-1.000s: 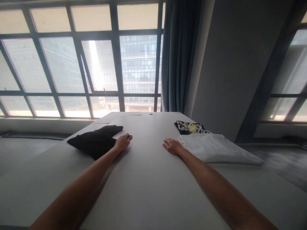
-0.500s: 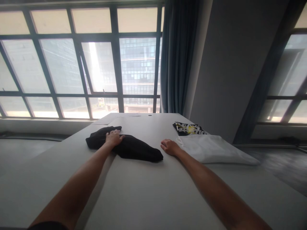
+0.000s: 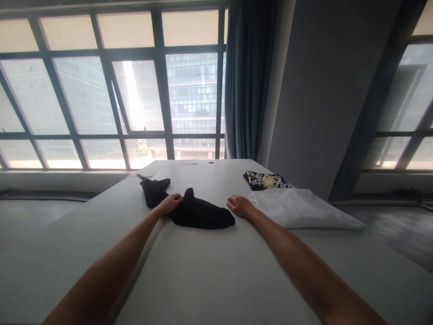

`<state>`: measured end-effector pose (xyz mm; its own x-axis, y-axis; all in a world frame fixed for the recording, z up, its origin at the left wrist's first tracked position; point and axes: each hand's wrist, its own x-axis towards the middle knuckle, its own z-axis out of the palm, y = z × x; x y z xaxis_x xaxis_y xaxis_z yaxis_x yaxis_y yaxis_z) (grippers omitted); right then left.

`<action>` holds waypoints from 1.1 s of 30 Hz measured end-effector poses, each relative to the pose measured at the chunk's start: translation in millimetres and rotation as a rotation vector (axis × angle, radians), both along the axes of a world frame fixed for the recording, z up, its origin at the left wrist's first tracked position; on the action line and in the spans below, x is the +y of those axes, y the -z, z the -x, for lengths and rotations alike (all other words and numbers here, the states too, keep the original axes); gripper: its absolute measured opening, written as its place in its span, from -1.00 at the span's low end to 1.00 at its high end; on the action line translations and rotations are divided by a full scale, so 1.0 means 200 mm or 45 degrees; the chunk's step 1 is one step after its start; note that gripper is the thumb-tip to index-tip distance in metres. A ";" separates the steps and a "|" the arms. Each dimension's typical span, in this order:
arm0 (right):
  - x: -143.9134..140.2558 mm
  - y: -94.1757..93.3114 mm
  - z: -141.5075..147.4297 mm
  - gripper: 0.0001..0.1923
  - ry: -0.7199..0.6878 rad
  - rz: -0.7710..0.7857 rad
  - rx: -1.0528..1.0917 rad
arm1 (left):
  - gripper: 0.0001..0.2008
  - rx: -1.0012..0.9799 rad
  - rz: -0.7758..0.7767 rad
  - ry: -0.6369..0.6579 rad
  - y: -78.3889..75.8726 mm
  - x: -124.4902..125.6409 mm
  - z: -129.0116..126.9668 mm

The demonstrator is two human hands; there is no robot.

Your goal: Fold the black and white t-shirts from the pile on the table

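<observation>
Head view is showing the left hand (image 3: 170, 203) gripping a bunched black garment (image 3: 189, 208), which is lying mid-table (image 3: 209, 275) between both hands. The right hand (image 3: 239, 206) is resting flat, fingers relaxed, holding nothing, just beside a folded white cloth (image 3: 304, 208). A black printed shirt (image 3: 266, 180) is lying behind that cloth.

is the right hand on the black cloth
No, the right hand rests flat on the bare table beside the white folded cloth, while only the left hand grips the black cloth.
</observation>
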<state>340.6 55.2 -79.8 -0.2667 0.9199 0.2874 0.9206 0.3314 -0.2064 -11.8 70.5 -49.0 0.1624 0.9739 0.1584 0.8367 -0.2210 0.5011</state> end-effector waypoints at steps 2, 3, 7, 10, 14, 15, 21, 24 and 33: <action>0.01 -0.01 -0.01 -0.64 0.021 0.006 0.059 | -0.64 -0.201 0.069 0.245 0.00 -0.07 -0.13; 0.01 -0.01 -0.01 -0.64 0.036 0.010 0.091 | -0.62 -0.333 0.142 0.411 0.00 -0.11 -0.19; 0.01 -0.03 -0.03 -0.61 0.084 0.033 0.171 | -0.61 -0.601 0.553 0.917 -0.06 -0.30 -0.38; 0.01 -0.04 -0.03 -0.61 0.102 0.041 0.171 | -0.54 -0.630 0.782 0.982 -0.11 -0.36 -0.41; -0.01 -0.04 -0.01 -0.61 0.086 0.030 0.132 | -0.38 -0.481 0.467 0.650 -0.12 -0.28 -0.35; -0.01 -0.03 -0.01 -0.62 0.081 0.023 0.120 | -0.39 -0.332 0.301 0.530 -0.11 -0.25 -0.34; -0.03 -0.04 0.00 -0.63 -0.003 -0.007 0.089 | -0.46 0.458 -0.059 0.334 -0.02 -0.14 -0.37; -0.03 -0.05 0.01 -0.64 -0.054 0.028 0.109 | -0.67 0.440 -0.024 0.349 0.01 -0.14 -0.43; -0.08 -0.17 0.13 -0.68 -0.360 0.555 0.553 | -0.86 -0.187 -0.485 -0.173 -0.12 -0.02 -0.29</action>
<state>314.2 38.8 -45.7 -0.4585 0.8877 0.0414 0.6137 0.3499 -0.7078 46.9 66.3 -25.7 -0.0143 0.8524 0.5227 0.7966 -0.3062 0.5211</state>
